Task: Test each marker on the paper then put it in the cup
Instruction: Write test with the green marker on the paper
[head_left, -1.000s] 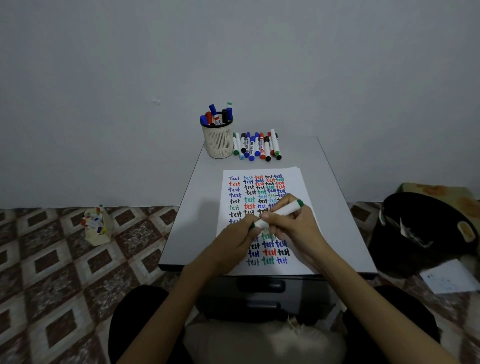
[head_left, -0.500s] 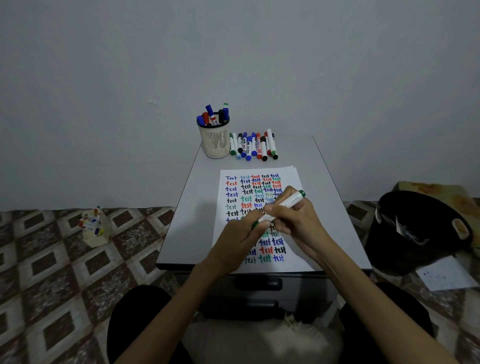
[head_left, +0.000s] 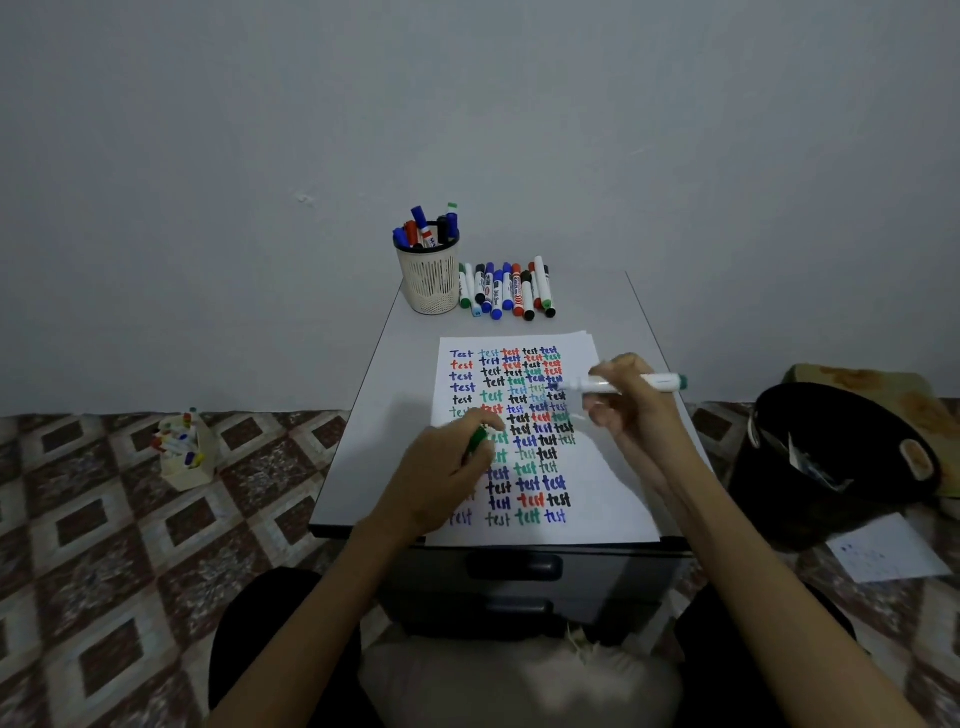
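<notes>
The cream mesh cup (head_left: 428, 283) at the back of the tabletop (head_left: 395, 374) holds several capped markers (head_left: 426, 228). Fingers of the right hand (head_left: 631, 410) grip a white green-ended marker (head_left: 657, 383) over the lettered paper (head_left: 597, 493); the left hand (head_left: 441, 478) pinches a green cap (head_left: 477, 441).

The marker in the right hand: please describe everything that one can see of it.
The marker has a white barrel, plastic by its look, with a green end at the right. It is uncapped; its tip points left and is blurred. It lies almost level over the paper; whether it touches the paper, I cannot tell. The right hand grips its middle. The left hand holds a green cap, likely its own.
</notes>
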